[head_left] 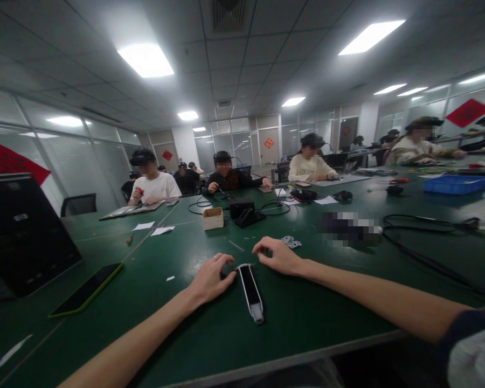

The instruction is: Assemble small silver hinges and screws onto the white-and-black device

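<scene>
A long, narrow device (250, 293) with a pale frame and a black middle lies on the green table, its tapered grey end toward me. I cannot make out its exact kind. Beside its far end, on the left, rests my left hand (212, 277), fingers loosely bent and thumb apart. The thumb tip comes close to the frame; whether it touches is unclear. My right hand (278, 255) hovers past the far end to the right, fingers curved with a gap to the thumb. Small dark parts stick out at that far end. Behind my right hand sits a grey perforated metal piece (291, 242).
A green-edged phone (87, 289) and a black computer case (24, 231) stand left. Ahead are a small cardboard box (213, 219) and a black stand (244, 213). Black cables (424, 258) and a blue tray (456, 184) lie right. Several people sit across the table.
</scene>
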A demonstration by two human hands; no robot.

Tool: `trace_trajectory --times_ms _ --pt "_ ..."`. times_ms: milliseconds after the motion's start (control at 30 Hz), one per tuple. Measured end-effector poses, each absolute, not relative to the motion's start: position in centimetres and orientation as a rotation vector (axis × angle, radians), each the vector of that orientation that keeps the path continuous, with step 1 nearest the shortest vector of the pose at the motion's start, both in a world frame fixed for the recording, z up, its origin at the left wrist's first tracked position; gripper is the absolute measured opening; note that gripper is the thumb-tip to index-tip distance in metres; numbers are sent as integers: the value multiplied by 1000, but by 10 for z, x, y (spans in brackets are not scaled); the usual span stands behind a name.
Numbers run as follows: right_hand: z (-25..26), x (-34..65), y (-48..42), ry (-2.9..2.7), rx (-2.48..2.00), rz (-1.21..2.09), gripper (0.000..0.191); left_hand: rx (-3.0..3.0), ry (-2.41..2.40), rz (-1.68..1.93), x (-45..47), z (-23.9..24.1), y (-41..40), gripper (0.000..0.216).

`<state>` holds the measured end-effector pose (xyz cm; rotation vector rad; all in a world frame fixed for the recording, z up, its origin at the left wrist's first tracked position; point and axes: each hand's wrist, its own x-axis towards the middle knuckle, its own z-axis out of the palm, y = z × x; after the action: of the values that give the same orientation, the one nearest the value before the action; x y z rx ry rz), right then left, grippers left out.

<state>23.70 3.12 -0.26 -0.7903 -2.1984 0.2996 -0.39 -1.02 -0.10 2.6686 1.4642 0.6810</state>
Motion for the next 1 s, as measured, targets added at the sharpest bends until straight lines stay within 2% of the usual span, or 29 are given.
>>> trace_trajectory --times_ms 333,1000 --pt "-14 238 41 -2384 -853 230 19 2621 1484 635 -2 -3 -5 14" --pt "-14 239 39 -2420 -812 269 20 2623 1438 664 1 -4 -6 14"
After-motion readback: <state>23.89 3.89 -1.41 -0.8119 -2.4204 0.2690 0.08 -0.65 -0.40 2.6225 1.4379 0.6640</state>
